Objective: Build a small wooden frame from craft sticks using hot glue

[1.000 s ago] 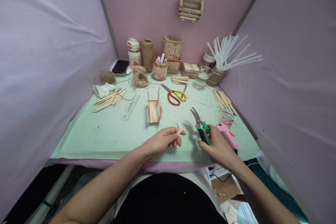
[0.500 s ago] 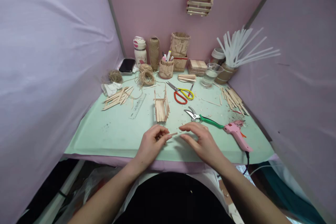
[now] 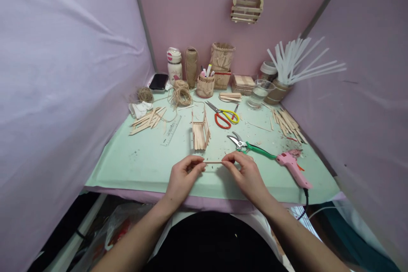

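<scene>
On the green surface (image 3: 121,172), the wooden frame (image 3: 199,133) stands near the middle, seemingly partway done: floor and side rails are joined, while one strip is unattached. Toward the back right corner, a brown pot (image 3: 277,94) holds white sticks (image 3: 288,60); beside it, a clear cup (image 3: 259,94) holds liquid (image 3: 256,100). Along the back edge, a pen cup (image 3: 205,88) holds markers (image 3: 208,71). Near the front edge, left hand (image 3: 184,175) and right hand (image 3: 246,173) pinch the thin strip's (image 3: 212,162) ends, fingertips clamped.

One head-worn view faces forward and down over the mint-green cloth-covered tabletop (image 3: 143,170), from above and behind the bare left hand (image 3: 182,177) and bare right hand (image 3: 247,175), reaching the far smooth pink wall (image 3: 191,8).
</scene>
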Motion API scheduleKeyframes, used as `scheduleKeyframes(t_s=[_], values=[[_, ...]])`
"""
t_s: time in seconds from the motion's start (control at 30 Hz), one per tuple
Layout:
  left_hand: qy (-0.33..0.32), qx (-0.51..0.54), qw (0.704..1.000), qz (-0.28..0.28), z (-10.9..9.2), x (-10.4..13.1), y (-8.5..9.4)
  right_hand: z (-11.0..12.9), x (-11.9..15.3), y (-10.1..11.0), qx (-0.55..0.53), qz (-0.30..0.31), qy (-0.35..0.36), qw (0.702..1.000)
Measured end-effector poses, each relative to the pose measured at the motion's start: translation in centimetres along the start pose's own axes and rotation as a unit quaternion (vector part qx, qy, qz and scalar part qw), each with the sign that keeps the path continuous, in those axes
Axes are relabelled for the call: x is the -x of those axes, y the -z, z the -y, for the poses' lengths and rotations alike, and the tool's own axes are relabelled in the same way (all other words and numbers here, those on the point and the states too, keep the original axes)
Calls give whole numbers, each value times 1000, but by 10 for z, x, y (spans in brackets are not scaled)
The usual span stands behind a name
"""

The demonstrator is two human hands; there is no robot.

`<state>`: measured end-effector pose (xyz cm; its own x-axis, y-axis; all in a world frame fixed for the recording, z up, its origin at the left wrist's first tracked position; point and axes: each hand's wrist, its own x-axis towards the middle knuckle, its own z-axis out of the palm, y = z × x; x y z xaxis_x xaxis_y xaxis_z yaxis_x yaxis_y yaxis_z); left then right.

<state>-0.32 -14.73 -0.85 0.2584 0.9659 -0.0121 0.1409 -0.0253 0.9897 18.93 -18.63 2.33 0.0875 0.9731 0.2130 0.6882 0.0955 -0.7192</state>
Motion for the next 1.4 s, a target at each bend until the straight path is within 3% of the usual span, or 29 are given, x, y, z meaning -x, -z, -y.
scheduleKeyframes(t_s=[0.07, 0.3, 0.53, 1.4], values=[[7, 5, 1000, 3, 0, 0, -1, -1, 2, -3, 8, -1, 10, 1000], [-64, -111, 991, -43, -3, -10, 16, -8, -10, -22, 18, -9, 47, 999], [-82, -172, 978, -89, -3, -30, 22, -10, -28, -40, 26, -39, 27, 999], [-42, -148, 983, -103, 2, -40, 18, -7, -41, -50, 5, -70, 14, 997]])
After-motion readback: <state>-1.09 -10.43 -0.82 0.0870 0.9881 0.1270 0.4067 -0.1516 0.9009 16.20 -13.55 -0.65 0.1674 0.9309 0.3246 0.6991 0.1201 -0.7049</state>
